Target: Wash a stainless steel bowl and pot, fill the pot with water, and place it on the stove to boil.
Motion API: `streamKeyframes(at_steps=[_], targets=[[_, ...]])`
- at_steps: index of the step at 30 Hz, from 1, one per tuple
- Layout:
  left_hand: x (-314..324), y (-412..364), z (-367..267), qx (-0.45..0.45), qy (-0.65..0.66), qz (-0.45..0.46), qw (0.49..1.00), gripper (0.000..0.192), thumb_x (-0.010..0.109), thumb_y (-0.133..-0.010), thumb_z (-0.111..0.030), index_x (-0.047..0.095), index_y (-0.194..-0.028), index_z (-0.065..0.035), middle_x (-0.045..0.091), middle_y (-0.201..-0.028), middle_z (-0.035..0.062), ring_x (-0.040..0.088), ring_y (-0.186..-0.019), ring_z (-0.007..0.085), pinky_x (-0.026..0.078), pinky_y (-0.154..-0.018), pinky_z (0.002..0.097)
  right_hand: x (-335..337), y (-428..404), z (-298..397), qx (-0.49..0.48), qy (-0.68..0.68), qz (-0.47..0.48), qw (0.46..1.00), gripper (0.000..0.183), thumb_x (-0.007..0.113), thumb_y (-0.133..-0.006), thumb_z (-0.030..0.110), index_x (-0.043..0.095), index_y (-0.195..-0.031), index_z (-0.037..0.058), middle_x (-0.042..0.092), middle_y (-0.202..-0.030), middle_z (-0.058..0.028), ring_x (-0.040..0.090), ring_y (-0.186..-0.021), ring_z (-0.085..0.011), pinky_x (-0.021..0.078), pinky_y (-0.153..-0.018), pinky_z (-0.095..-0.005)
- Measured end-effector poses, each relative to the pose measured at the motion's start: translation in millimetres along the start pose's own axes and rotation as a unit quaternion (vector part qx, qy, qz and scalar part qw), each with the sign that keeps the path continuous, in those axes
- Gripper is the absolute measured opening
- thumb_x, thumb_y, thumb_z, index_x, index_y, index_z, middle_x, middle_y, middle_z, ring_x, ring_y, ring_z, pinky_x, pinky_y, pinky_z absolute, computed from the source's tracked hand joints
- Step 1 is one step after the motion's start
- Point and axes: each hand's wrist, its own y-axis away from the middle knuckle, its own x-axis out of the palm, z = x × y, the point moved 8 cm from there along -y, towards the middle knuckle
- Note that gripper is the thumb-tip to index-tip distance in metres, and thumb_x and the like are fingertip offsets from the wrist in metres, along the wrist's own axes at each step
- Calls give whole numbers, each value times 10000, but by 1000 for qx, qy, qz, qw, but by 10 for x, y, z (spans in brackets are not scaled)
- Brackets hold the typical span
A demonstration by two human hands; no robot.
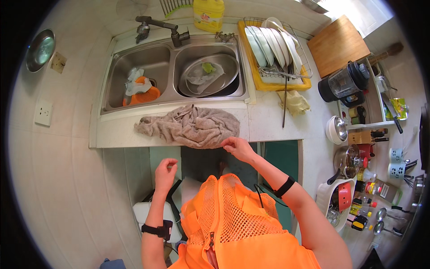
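A crumpled brown towel (198, 126) lies along the counter edge before the double steel sink (171, 70). My right hand (237, 148) is at the towel's lower right edge, fingers curled; whether it pinches the cloth is unclear. My left hand (166, 171) hangs below the counter edge, off the towel, fingers loosely bent and holding nothing. In the right basin sits a steel bowl (230, 72) with a clear plastic bag (205, 80) and a green piece (208, 67). The left basin holds an orange strainer (144, 97) with white crumpled material (137, 86) on it.
Right of the sink, a wire dish rack (307, 72) holds plates on a yellow tray (260, 84), with a yellowish cloth (295, 103) beside it. Farther right are a cutting board (337, 45), a blender (346, 82), bowls (336, 129), a lidded pot (346, 161) and several bottles.
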Motion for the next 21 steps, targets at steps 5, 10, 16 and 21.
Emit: streamKeyframes(at_steps=[5,10,16,21], targets=[[300,-465,-736,253,-131,55,957,315,647,-682,-35,567,-984,-73,542,-1099,83,495,-1063,282,408,-881,374,-112,-149,-11,29,12,-33,999,159,577,-802,96,620,-946,45,643,-833,-81,606,-772,-180,473,-710,-285],[617,-814,-946,445,-326,85,829,371,659,-672,-63,540,-1019,-119,477,-1204,88,444,-1126,280,358,-935,417,-157,-236,13,81,14,-35,996,153,584,-796,100,631,-931,46,649,-824,-65,600,-751,-149,472,-696,-273],[712,-1154,-789,463,-296,210,808,276,652,-677,-137,571,-941,-145,549,-1021,38,508,-975,219,452,-788,342,-159,-201,62,165,-4,-99,981,143,573,-812,79,630,-935,31,649,-827,-49,591,-762,-99,471,-674,-248],[-146,-1445,-991,401,-62,178,897,154,657,-706,-116,618,-851,-80,581,-840,44,562,-816,207,472,-682,282,-97,-419,353,153,-75,-158,973,171,557,-837,82,608,-989,20,643,-840,-36,587,-775,-98,468,-672,-243]])
